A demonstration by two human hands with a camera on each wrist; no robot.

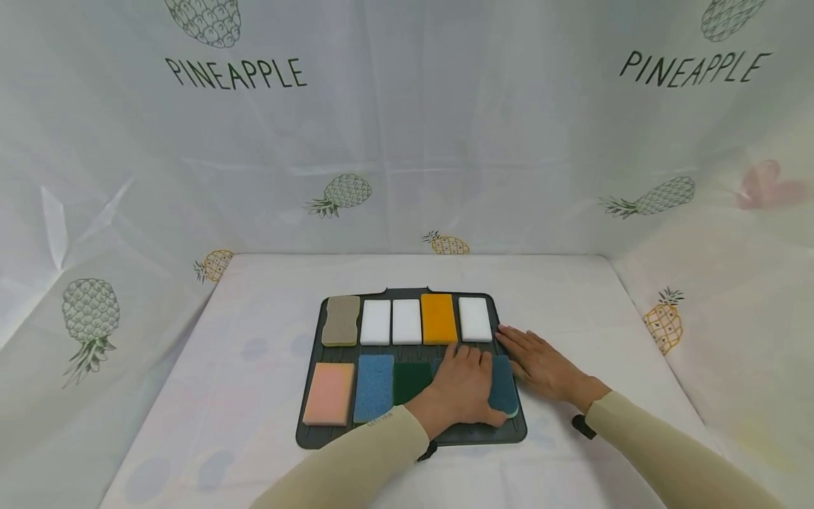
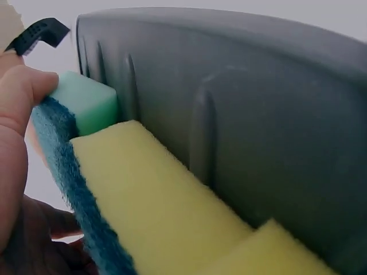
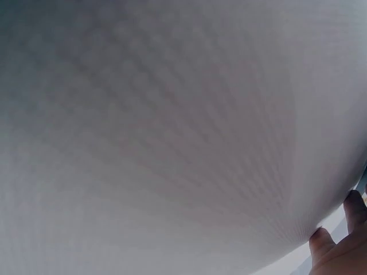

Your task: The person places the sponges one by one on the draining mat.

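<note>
A dark grey ribbed tray (image 1: 467,434) bears two rows of sponges. My left hand (image 1: 463,387) lies over the front row's right part, its fingertips at the far side of the sponges. Its thumb presses the near end of a mint green sponge (image 2: 92,100) with a blue scouring face. Next to that, under the hand, is a yellow sponge (image 2: 155,189) with a blue face. My right hand (image 1: 540,364) rests at the tray's right edge, fingers extended, fingertips touching the rim; the right wrist view catches only its fingertips beside pale cloth.
Left in the front row are a pink sponge (image 1: 327,394), a blue sponge (image 1: 374,387) and a dark green one (image 1: 410,380). The back row has a grey-brown sponge (image 1: 341,320), several white blocks (image 1: 375,322) and an orange sponge (image 1: 439,319). White pineapple-print cloth (image 1: 407,141) walls the table.
</note>
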